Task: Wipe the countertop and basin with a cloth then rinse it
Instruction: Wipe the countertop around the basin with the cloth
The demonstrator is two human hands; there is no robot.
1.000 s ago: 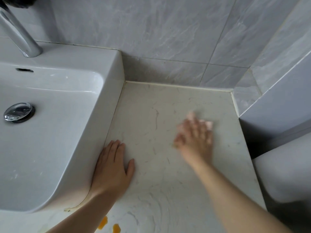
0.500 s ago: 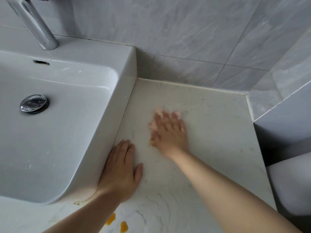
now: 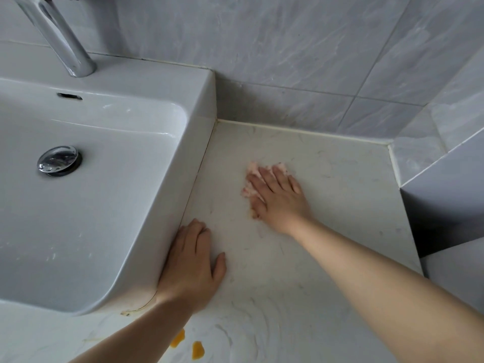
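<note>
A small pink cloth (image 3: 252,169) lies flat on the pale marble countertop (image 3: 335,195), mostly hidden under my right hand (image 3: 277,197), which presses it down with straight fingers. My left hand (image 3: 191,265) rests flat on the countertop, its edge against the outer wall of the white basin (image 3: 146,195). The basin fills the left side, with a chrome drain plug (image 3: 58,160) in its floor and a chrome tap (image 3: 60,38) behind it.
Grey tiled walls (image 3: 288,61) close off the back and the right corner. Two orange spots (image 3: 188,345) lie on the countertop near its front, by my left forearm. A white rounded fixture (image 3: 455,273) stands at the lower right.
My right hand slid the cloth left across the countertop, from near the right wall toward the basin. My left hand stayed in place. The view shifted slightly right.
</note>
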